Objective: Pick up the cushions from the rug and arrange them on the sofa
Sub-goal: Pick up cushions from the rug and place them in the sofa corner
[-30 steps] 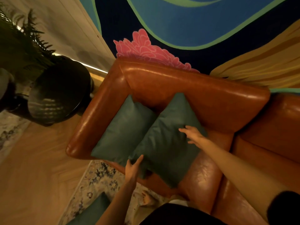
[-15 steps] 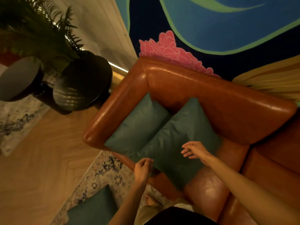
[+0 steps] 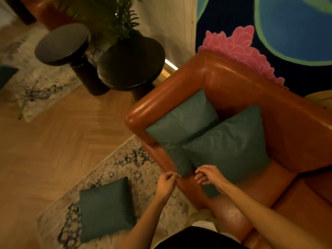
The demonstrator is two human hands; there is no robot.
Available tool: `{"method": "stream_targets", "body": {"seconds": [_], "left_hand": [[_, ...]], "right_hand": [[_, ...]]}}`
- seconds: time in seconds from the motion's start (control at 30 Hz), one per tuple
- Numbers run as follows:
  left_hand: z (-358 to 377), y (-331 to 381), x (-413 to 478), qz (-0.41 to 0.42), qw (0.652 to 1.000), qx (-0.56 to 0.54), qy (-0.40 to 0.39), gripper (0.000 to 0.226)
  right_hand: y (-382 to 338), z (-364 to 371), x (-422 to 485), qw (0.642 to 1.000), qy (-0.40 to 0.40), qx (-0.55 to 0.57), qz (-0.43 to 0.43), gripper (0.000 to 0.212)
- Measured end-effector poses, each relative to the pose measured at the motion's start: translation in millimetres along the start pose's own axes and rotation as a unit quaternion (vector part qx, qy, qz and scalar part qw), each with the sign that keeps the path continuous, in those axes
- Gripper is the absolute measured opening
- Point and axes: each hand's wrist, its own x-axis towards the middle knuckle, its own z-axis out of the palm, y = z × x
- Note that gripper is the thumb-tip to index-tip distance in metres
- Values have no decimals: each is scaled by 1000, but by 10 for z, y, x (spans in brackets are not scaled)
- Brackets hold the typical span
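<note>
Two teal cushions lean against the back of the brown leather sofa [image 3: 233,81], the left cushion [image 3: 181,123] by the armrest and the right cushion [image 3: 228,150] overlapping it. A third teal cushion [image 3: 106,209] lies flat on the patterned rug [image 3: 134,168] below the sofa's front. My left hand [image 3: 167,182] hovers beside the cushions' near corner with fingers loosely curled and nothing visibly in it. My right hand [image 3: 210,175] hangs relaxed over the right cushion's near edge, holding nothing.
Two dark round side tables [image 3: 62,42] [image 3: 131,60] and a fern [image 3: 107,15] stand left of the sofa's armrest. Herringbone wood floor [image 3: 62,141] lies between the rug and a second rug [image 3: 45,83]. A teal shape [image 3: 5,74] shows at the far left edge.
Both hands have come off the right cushion and drawn back toward me. My view has swung left and down, so the cushion on the rug is now in full sight.
</note>
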Motion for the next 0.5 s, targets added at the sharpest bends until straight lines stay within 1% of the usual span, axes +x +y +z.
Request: {"method": "stream_targets", "body": {"seconds": [0.07, 0.13, 0.23, 0.3, 0.4, 0.5], "left_hand": [[-254, -258, -100, -45, 997, -63, 4, 27], [-537, -506, -230, -82, 987, -140, 15, 25], [-1036, -875, -413, -95, 972, -216, 15, 23], [-1348, -1128, -534, -102, 966, -239, 8, 26], [-1871, -1509, -727, -117, 961, -249, 4, 28], [-2503, -1995, -997, -123, 959, -255, 19, 26]], "right_hand": [[80, 314, -75, 999, -17, 22, 15, 21], [174, 674, -137, 999, -27, 28, 27, 21], [348, 1336, -245, 999, -24, -14, 16, 21], [502, 1742, -299, 999, -13, -44, 0, 23], [732, 2337, -414, 996, -5, -88, 1, 25], [1007, 3089, -626, 994, -28, -108, 8, 24]]}}
